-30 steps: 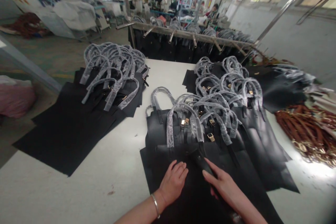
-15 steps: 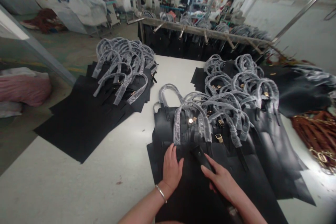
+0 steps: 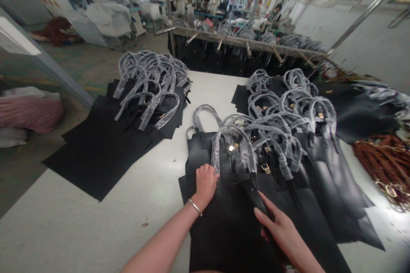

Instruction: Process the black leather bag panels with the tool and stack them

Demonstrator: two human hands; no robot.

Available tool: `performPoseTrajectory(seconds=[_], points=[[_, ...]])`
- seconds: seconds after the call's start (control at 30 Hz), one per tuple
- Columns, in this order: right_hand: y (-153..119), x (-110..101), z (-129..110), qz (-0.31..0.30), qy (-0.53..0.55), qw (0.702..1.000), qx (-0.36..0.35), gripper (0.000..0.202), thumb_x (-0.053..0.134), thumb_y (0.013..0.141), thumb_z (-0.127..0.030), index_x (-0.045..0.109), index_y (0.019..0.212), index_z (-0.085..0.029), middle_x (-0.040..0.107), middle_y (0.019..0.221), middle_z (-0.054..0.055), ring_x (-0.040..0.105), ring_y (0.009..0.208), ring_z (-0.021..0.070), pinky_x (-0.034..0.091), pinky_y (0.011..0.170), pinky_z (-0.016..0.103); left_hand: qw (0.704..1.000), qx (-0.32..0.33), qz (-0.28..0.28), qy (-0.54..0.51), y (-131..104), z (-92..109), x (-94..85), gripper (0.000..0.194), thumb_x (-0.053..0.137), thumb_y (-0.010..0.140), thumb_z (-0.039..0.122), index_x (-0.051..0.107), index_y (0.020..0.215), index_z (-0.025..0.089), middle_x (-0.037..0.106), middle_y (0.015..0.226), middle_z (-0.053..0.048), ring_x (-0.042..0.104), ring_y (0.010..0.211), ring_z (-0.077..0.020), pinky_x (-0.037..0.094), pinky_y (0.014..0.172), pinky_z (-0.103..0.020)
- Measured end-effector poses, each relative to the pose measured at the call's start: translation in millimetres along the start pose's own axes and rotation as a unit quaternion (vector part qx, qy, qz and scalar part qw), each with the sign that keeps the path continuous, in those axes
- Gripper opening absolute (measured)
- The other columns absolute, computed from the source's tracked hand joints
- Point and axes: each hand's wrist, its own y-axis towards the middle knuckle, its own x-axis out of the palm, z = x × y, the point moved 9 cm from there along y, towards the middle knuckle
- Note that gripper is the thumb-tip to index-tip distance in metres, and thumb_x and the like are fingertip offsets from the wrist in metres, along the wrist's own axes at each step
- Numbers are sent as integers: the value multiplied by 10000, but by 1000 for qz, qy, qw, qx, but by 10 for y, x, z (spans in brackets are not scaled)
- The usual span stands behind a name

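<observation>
A black leather bag panel lies in front of me on top of a stack, with a plastic-wrapped handle arching from its top edge. My left hand, with a bracelet at the wrist, curls its fingers over that top edge, beside the handle's left base. What lies under the fingertips is hidden. In my right hand is a black strap with a small round stud near its end. The strap's end rests by the right base of the handle, and its lower part is hidden behind the hand.
Another pile of black bag panels with wrapped handles lies on the white table to the left. More bags overlap at the right, beside brown straps with metal rings. A metal rack stands behind the table.
My left hand has gone from fingers stretched flat on the panel to fingers curled over its top edge. My right hand has shifted slightly right and down with the strap.
</observation>
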Motion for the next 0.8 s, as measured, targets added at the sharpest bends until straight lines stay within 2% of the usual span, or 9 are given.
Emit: performPoseTrajectory(seconds=[0.1, 0.2, 0.3, 0.4, 0.47, 0.53, 0.63, 0.73, 0.8], points=[[-6, 202, 55, -25, -8, 1000, -5, 715, 556, 824, -483, 351, 1450, -206, 561, 500, -71, 575, 435, 137, 455, 436, 232, 998, 50, -40, -16, 58, 30, 66, 120, 513, 908, 201, 514, 790, 184, 542, 866, -57, 521, 867, -223, 425, 815, -388], [2, 327, -11, -44, -5, 999, -18, 687, 557, 827, -448, 373, 1439, -195, 599, 566, -53, 569, 439, 123, 458, 433, 223, 998, 49, -45, -20, 95, -28, 49, 82, 516, 913, 219, 517, 838, 186, 558, 867, -44, 540, 826, -198, 430, 772, -340], [29, 372, -91, -54, -6, 998, -33, 671, 560, 828, -430, 387, 1431, -193, 641, 643, -32, 568, 444, 113, 467, 441, 221, 996, 6, -68, -57, 120, -123, 35, 131, 613, 864, 279, 531, 907, 186, 585, 859, -23, 568, 770, -171, 428, 713, -291], [69, 405, -120, -68, -2, 997, -40, 665, 560, 834, -417, 382, 1435, -195, 643, 648, -30, 571, 450, 112, 470, 449, 218, 988, -27, -117, -94, 114, -158, 63, 157, 650, 835, 287, 551, 759, 190, 614, 791, -13, 595, 754, -164, 415, 702, -270], [93, 432, -124, -81, -3, 996, -40, 664, 557, 839, -409, 375, 1440, -192, 620, 589, -42, 570, 444, 115, 463, 446, 214, 987, -30, -127, -92, 111, -144, 51, 171, 636, 842, 288, 550, 728, 194, 630, 767, -8, 608, 747, -164, 407, 690, -265], [107, 456, -137, -92, -3, 995, -37, 670, 558, 838, -404, 366, 1444, -191, 605, 558, -49, 566, 434, 117, 455, 435, 212, 987, -48, -120, -99, 119, -162, 30, 142, 648, 830, 315, 562, 846, 202, 642, 759, 5, 618, 733, -164, 398, 666, -258], [103, 478, -185, -106, 8, 994, -32, 678, 565, 827, -395, 365, 1441, -191, 632, 623, -34, 557, 428, 109, 449, 421, 213, 975, -108, -107, -161, 142, -267, 63, 272, 672, 795, 357, 547, 973, 194, 631, 671, 23, 621, 701, -174, 383, 645, -254], [77, 503, -238, -128, 41, 991, -17, 686, 582, 812, -396, 375, 1432, -187, 647, 694, -20, 539, 415, 91, 432, 406, 207, 953, -159, -106, -237, 165, -377, 187, 212, 646, 790, 363, 584, 841, 167, 612, 610, 6, 598, 645, -175, 371, 624, -256], [59, 541, -274, -154, 79, 985, -1, 709, 606, 797, -402, 372, 1432, -191, 629, 716, -24, 524, 406, 78, 409, 390, 200, 943, -170, -111, -264, 166, -414, 282, 248, 598, 807, 388, 588, 716, 158, 609, 616, -16, 577, 619, -167, 361, 598, -252]])
